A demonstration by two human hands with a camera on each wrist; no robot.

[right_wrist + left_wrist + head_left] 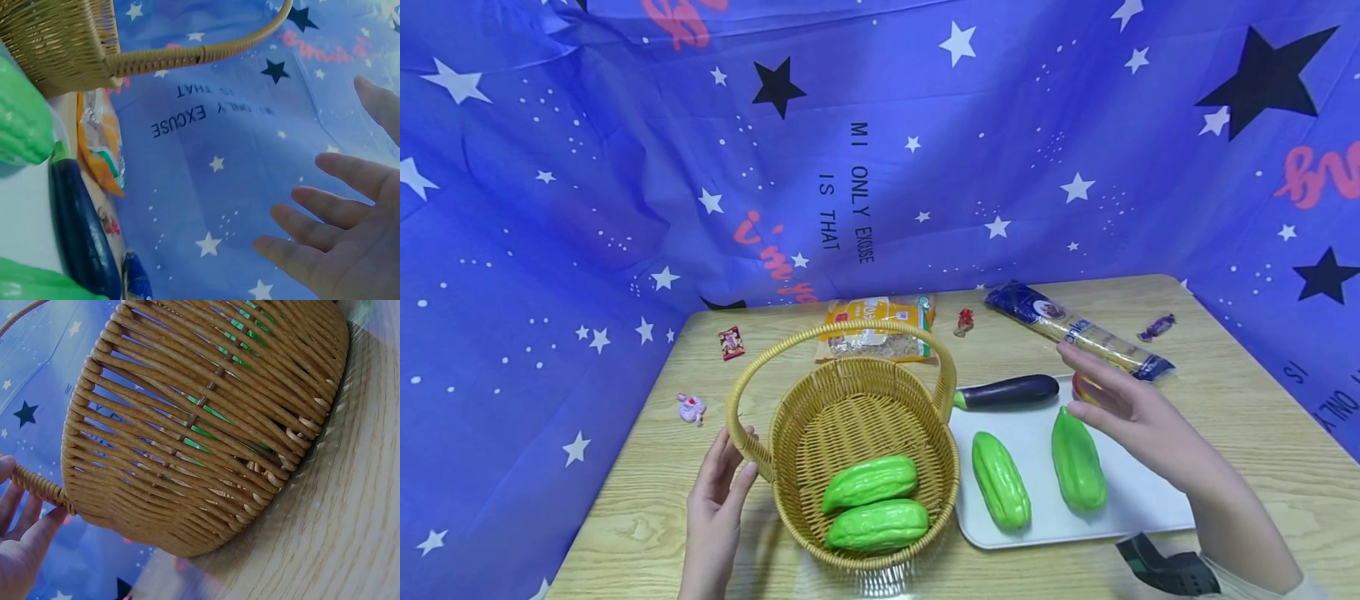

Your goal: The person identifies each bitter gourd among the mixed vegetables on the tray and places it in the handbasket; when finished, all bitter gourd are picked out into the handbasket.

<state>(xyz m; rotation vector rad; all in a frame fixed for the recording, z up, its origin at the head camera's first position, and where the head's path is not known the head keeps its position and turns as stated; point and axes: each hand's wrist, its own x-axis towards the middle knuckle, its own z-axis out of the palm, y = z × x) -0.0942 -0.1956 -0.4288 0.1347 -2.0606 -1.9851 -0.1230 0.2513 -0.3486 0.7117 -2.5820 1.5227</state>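
A wicker basket (865,383) stands on the table with two bumpy green bitter melons (872,504) lying side by side in it. My left hand (718,500) grips the basket's handle (40,487) low on its left side, thumb and fingers about it. Above the right part of the white tray (1127,508), my right hand (1150,421) hovers with fingers extended and nothing held. On that tray lie another bitter melon (1002,482), a smoother green vegetable (1077,462) and a dark eggplant (1011,392). Something red and yellow (1086,390) is mostly hidden behind the right hand.
Behind the basket lies an orange food bag (880,325). A long blue-ended pasta pack (1075,329) rests behind the tray. Small wrapped candies lie about, one red (731,342), one purple (1156,327). A pink trinket (691,408) sits left. Blue starry cloth (887,150) encloses the table.
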